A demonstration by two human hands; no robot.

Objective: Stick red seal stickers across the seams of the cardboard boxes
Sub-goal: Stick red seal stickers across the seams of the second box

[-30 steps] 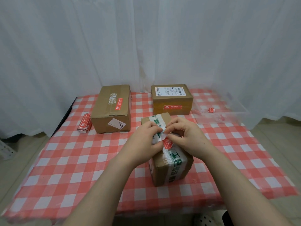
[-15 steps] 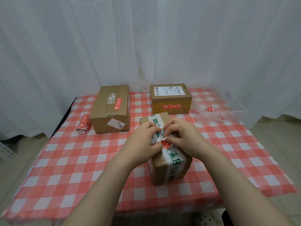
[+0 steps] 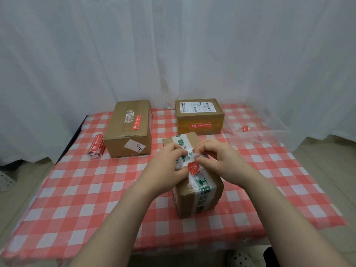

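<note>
- Your left hand [image 3: 169, 166] pinches the sticker [image 3: 193, 168] at its left end. Your right hand [image 3: 221, 162] pinches a pale strip [image 3: 199, 155], likely backing, just above it.
- Both hands sit atop the box [image 3: 194, 191], with the sticker over its tape [image 3: 204, 187].
- Peel slowly, keep the red end flat, lay it square across the tape, then rub outward.
- Behind the box, the left box [image 3: 129, 130] and right box [image 3: 199, 117] already look sealed; the roll [image 3: 96, 149] lies far left of it.
</note>
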